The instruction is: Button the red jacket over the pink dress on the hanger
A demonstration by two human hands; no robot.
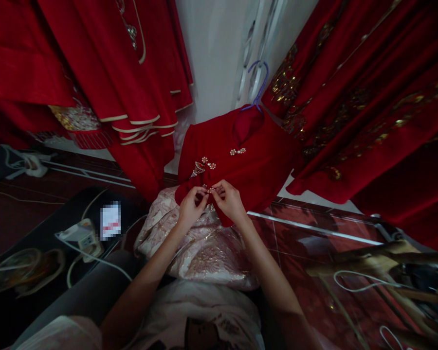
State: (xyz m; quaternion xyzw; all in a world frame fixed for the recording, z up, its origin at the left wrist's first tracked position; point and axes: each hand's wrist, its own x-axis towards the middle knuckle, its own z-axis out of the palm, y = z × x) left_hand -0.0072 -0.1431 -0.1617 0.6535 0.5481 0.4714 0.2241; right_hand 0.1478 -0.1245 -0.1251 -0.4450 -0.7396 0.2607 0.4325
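A red garment (266, 170) on a purple hanger (265, 78) lies slanting toward me, its lower part over a shiny pale brocade cloth (204, 248) on my lap. My left hand (192, 208) and my right hand (230, 200) meet at its front. Thumb and fingers of both pinch a small beaded flower ornament (210, 190), partly covered by the fingertips. Just above the left hand sits a beaded leaf-and-flower decoration (200, 168). Nearer the collar is a pair of beaded flowers (237, 151) joined in the middle.
Red garments with pale trim (138, 97) hang at the left, and red ones with gold sequins (336, 112) at the right. On a dark surface at left lie a power strip (89, 239), cables and a round clear container (14, 270). A wooden frame (365, 262) stands at right.
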